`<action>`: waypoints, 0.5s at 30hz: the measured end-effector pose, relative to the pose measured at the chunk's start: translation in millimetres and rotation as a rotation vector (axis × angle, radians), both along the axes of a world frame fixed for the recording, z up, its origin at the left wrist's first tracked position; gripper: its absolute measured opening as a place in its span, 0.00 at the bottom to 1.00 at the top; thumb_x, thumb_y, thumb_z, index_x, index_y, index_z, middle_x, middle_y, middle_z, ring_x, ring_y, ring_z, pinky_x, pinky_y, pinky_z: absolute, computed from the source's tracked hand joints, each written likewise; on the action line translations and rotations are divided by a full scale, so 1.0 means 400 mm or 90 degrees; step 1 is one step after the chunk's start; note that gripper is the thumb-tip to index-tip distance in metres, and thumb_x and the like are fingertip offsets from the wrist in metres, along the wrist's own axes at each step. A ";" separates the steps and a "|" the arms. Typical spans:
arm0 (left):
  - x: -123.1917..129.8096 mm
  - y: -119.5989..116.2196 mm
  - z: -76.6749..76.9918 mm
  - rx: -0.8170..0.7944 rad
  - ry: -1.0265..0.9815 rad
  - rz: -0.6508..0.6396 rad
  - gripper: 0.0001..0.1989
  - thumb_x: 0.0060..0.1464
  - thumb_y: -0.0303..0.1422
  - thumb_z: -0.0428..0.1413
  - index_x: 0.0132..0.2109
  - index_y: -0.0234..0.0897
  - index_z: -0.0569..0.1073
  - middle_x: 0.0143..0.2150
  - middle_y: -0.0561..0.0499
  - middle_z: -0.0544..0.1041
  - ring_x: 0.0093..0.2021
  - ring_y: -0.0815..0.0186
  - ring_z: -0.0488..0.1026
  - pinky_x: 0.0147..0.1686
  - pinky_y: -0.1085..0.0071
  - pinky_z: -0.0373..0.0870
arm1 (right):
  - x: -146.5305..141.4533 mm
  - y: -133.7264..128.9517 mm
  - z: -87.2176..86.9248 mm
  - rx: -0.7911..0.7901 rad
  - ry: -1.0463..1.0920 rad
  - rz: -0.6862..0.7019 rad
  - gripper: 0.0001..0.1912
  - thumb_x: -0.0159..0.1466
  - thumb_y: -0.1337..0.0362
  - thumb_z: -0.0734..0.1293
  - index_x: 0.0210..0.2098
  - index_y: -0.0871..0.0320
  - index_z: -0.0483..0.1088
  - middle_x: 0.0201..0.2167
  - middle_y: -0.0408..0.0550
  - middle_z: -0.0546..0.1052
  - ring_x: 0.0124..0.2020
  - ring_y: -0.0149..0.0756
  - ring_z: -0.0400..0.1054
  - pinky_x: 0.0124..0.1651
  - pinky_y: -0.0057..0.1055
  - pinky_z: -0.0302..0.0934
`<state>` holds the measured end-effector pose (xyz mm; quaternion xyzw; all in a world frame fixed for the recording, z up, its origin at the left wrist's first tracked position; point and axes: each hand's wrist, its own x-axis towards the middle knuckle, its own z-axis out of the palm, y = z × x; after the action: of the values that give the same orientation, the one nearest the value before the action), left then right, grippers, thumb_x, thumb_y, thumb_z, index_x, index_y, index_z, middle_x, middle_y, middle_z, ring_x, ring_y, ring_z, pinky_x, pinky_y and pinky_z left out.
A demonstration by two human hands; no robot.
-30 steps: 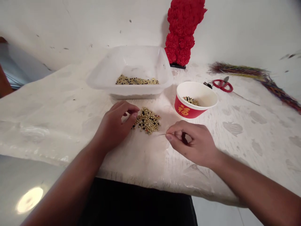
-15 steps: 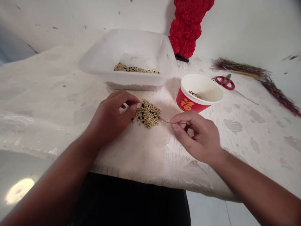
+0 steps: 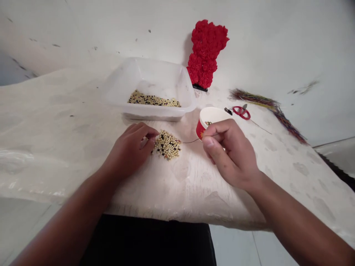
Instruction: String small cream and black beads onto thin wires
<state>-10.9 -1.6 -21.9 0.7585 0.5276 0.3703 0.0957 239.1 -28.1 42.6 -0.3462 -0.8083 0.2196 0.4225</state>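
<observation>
wire (image 3: 191,142) is pinched between thumb and forefinger of the right hand (image 3: 230,151), its tip pointed at the bead pile (image 3: 168,145) between the hands. the left hand (image 3: 131,147) is curled at the pile's edge, its grip unclear. the bowl (image 3: 199,127) is partly hidden behind the right hand.

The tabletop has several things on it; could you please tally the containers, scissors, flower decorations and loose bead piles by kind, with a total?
Containers: 2 (translucent bin, red-and-white tub)
Scissors: 1 pair
Red flower decoration: 1
Loose bead pile: 1
Total: 5
</observation>
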 end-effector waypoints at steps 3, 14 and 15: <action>-0.001 -0.001 0.001 -0.003 -0.003 0.005 0.05 0.61 0.30 0.53 0.42 0.43 0.73 0.42 0.52 0.76 0.47 0.61 0.73 0.47 0.65 0.69 | -0.008 0.012 0.010 0.037 -0.033 -0.010 0.02 0.69 0.64 0.66 0.40 0.55 0.68 0.23 0.38 0.65 0.23 0.25 0.58 0.26 0.26 0.55; -0.001 -0.004 0.001 -0.005 0.011 0.015 0.05 0.61 0.32 0.53 0.42 0.46 0.73 0.43 0.52 0.77 0.47 0.59 0.74 0.49 0.63 0.70 | 0.000 0.026 -0.090 0.113 -0.158 -0.032 0.03 0.68 0.63 0.67 0.38 0.56 0.71 0.26 0.39 0.74 0.21 0.23 0.61 0.24 0.23 0.56; 0.000 -0.004 0.002 -0.006 0.010 0.018 0.05 0.60 0.32 0.54 0.42 0.46 0.73 0.43 0.53 0.77 0.47 0.59 0.74 0.49 0.62 0.70 | 0.001 0.024 -0.090 0.121 -0.168 -0.028 0.03 0.69 0.63 0.67 0.38 0.56 0.70 0.28 0.39 0.75 0.21 0.23 0.61 0.25 0.23 0.56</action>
<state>-10.9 -3.3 -21.0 0.7533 0.5408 0.3633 0.0903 239.6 -18.5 6.6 -0.3483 -0.8662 0.0856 0.3479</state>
